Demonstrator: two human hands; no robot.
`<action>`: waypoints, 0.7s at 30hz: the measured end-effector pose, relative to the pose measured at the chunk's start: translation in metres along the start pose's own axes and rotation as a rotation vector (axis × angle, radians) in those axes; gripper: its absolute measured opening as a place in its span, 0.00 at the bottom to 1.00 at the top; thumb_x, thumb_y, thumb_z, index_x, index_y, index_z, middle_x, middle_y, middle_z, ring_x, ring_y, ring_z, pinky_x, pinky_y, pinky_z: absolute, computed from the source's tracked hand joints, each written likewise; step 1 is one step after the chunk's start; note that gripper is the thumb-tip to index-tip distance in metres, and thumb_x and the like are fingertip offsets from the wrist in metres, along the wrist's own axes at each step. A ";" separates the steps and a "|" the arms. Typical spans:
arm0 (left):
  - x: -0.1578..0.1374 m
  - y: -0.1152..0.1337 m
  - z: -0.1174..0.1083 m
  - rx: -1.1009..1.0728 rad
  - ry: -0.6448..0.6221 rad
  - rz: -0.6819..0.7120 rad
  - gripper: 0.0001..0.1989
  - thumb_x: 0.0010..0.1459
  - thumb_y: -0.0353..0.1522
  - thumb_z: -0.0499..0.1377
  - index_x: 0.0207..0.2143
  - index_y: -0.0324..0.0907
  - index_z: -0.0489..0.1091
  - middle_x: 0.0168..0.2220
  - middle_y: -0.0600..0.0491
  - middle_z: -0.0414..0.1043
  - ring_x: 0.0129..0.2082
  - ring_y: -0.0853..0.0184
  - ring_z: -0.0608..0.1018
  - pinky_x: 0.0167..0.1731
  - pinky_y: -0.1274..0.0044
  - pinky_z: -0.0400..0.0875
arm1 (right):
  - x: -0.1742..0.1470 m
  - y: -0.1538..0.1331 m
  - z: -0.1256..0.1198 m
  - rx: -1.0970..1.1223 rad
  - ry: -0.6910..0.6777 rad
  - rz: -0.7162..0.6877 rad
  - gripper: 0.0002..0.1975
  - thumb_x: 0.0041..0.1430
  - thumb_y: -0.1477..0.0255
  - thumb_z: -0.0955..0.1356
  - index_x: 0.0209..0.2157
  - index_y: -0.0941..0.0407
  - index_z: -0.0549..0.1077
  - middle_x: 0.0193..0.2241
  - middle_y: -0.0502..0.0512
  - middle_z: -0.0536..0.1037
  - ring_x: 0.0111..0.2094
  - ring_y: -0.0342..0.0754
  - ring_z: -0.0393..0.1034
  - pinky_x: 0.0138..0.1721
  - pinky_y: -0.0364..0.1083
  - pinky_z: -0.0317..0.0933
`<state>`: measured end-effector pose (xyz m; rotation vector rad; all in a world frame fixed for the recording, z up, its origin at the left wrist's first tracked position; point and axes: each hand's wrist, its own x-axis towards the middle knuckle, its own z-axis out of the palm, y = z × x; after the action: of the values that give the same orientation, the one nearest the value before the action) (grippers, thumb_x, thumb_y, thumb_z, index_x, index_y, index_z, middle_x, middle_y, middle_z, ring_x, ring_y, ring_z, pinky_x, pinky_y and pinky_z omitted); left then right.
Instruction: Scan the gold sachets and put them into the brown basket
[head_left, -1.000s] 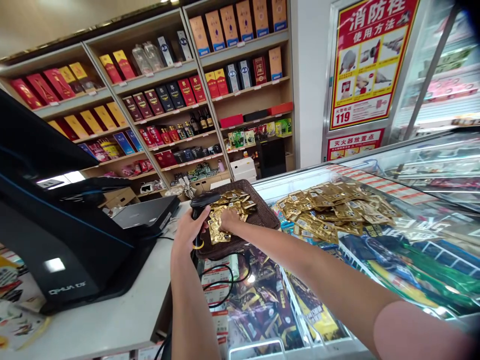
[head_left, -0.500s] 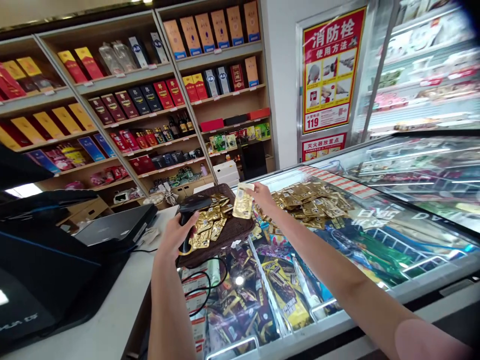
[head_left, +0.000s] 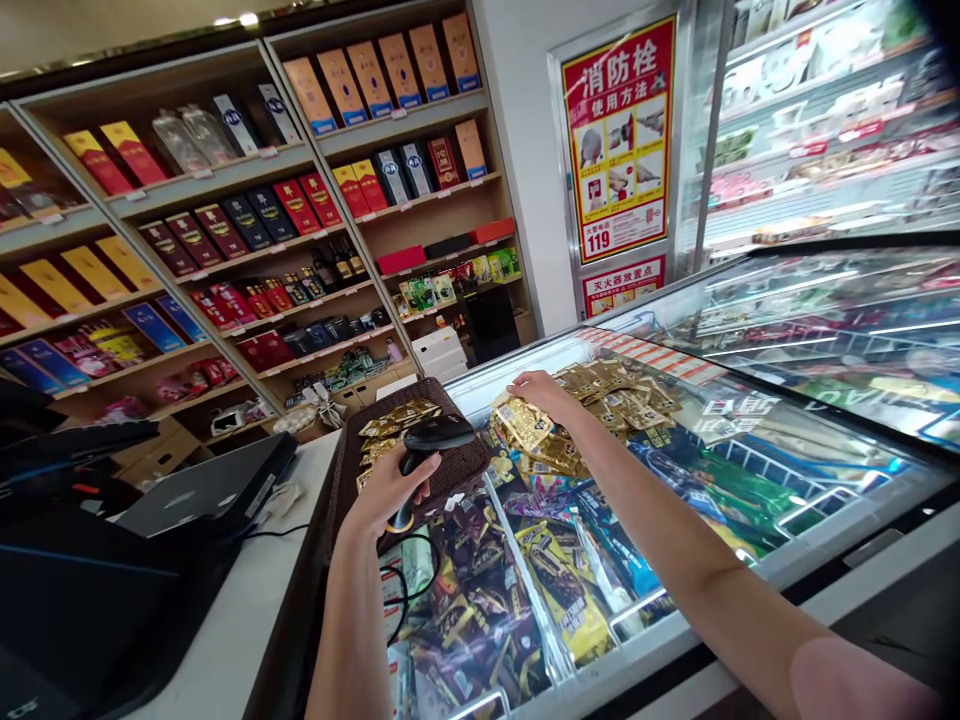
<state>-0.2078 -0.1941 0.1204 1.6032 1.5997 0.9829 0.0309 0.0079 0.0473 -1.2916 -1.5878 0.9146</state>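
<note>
My left hand (head_left: 394, 487) is closed around the handle of a black barcode scanner (head_left: 437, 432), its head turned to the right. A dark cable hangs below it. With my right hand (head_left: 546, 397) I pinch the upper edge of a gold packet (head_left: 523, 424), which is at the left end of a heap of gold packets (head_left: 611, 398) on the glass freezer top. Behind the scanner is a brown woven basket (head_left: 469, 463) with more gold packets (head_left: 384, 425) in it; the scanner and my left hand hide part of these.
The chest freezer (head_left: 652, 640) shows bagged ice creams under its glass. At left, a laptop-like black device (head_left: 214, 485) and a dark monitor (head_left: 82, 600) stand on a white counter (head_left: 225, 640). Shelves of boxed bottles (head_left: 262, 215) line the back wall.
My right hand has carried the gold packet away from beside the basket to the heap on the right. The scanner has moved right, across the basket's near side. The view has shifted.
</note>
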 end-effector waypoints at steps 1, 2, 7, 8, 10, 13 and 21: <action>0.000 0.000 0.002 0.007 -0.002 0.008 0.25 0.49 0.53 0.64 0.35 0.40 0.70 0.21 0.55 0.67 0.19 0.70 0.69 0.21 0.78 0.62 | -0.001 -0.001 0.000 0.002 -0.015 -0.001 0.11 0.54 0.64 0.71 0.32 0.58 0.79 0.27 0.54 0.79 0.30 0.47 0.72 0.31 0.42 0.61; 0.001 0.000 0.004 0.013 -0.001 0.011 0.26 0.49 0.53 0.64 0.36 0.40 0.71 0.22 0.55 0.68 0.19 0.70 0.69 0.21 0.78 0.63 | -0.001 -0.002 0.000 0.006 -0.029 0.000 0.11 0.54 0.64 0.71 0.32 0.58 0.79 0.27 0.54 0.79 0.29 0.46 0.72 0.31 0.42 0.61; 0.000 0.004 0.006 0.017 0.011 0.002 0.26 0.48 0.53 0.64 0.35 0.41 0.71 0.20 0.56 0.66 0.19 0.69 0.69 0.21 0.77 0.62 | -0.003 -0.004 -0.002 0.027 -0.054 0.035 0.10 0.55 0.66 0.70 0.34 0.58 0.79 0.26 0.52 0.78 0.27 0.44 0.70 0.31 0.42 0.60; -0.001 0.005 0.006 0.010 0.009 -0.003 0.25 0.47 0.53 0.65 0.35 0.41 0.70 0.20 0.56 0.66 0.20 0.68 0.69 0.21 0.78 0.62 | -0.004 -0.005 -0.002 0.023 -0.052 0.037 0.10 0.55 0.66 0.70 0.34 0.58 0.79 0.26 0.52 0.78 0.27 0.44 0.70 0.31 0.42 0.60; -0.002 0.007 0.006 0.003 0.003 -0.015 0.25 0.47 0.53 0.65 0.34 0.42 0.69 0.20 0.57 0.65 0.20 0.68 0.70 0.21 0.78 0.62 | -0.005 -0.006 -0.002 0.009 -0.047 0.030 0.10 0.55 0.66 0.70 0.34 0.58 0.79 0.25 0.52 0.77 0.27 0.44 0.70 0.32 0.41 0.60; -0.002 0.008 0.006 0.010 0.007 -0.026 0.25 0.47 0.53 0.65 0.33 0.42 0.69 0.20 0.57 0.66 0.20 0.68 0.70 0.22 0.77 0.62 | -0.007 -0.008 -0.002 -0.007 -0.059 0.031 0.11 0.55 0.65 0.70 0.35 0.58 0.79 0.26 0.52 0.77 0.28 0.45 0.70 0.31 0.41 0.60; 0.000 0.006 0.002 0.003 -0.007 -0.053 0.25 0.46 0.53 0.66 0.35 0.42 0.70 0.21 0.56 0.68 0.21 0.67 0.71 0.23 0.77 0.63 | -0.002 0.002 -0.023 -0.340 0.003 -0.010 0.13 0.60 0.64 0.67 0.40 0.55 0.79 0.37 0.57 0.80 0.39 0.50 0.74 0.39 0.44 0.63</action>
<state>-0.2027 -0.1946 0.1248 1.5564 1.6310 0.9471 0.0534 0.0064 0.0533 -1.5132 -1.7997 0.6520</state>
